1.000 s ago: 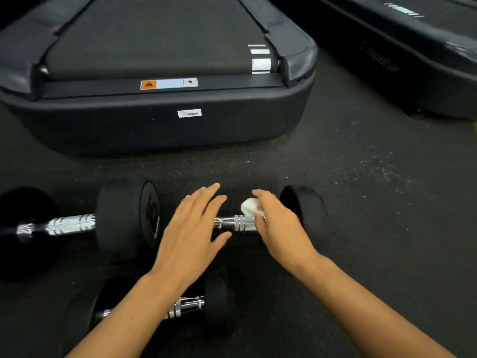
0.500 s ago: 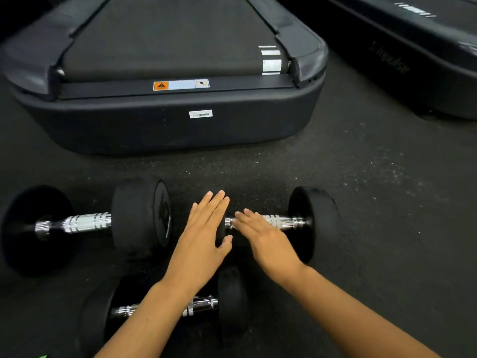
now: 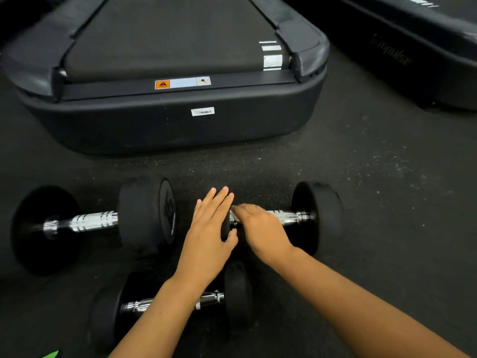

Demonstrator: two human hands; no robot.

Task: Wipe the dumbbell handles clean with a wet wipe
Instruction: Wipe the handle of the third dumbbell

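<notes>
Three black dumbbells on dark rubber gym floor (image 3: 374,202), in front of a treadmill's rear end (image 3: 170,125). Worked one is the right dumbbell (image 3: 317,218), lying sideways: right head fully visible, left head mostly hidden under the left hand (image 3: 209,236). That hand lies flat on the head, fingers straight and together, thumb curled against the head's near edge; not gripping anything, just pressing down. Right hand (image 3: 263,233) sits over the left part of the chrome handle (image 3: 291,217), fingers curved over the bar toward the left hand, motion-blurred. A thin white sliver at its fingertips looks like the wet wipe (image 3: 233,215); most of it is hidden under the palm, so can't confirm how it's pinched, but the hand is closed down on the bar with the wipe under it. Handle's right portion is exposed up to the collar. Large dumbbell (image 3: 144,215) sits to the left, untouched. Small dumbbell (image 3: 237,293) lies nearest the camera, partly under the left forearm. Second treadmill (image 3: 413,47) at upper right. Green scrap (image 3: 50,354) at bottom-left edge, unidentifiable.
</notes>
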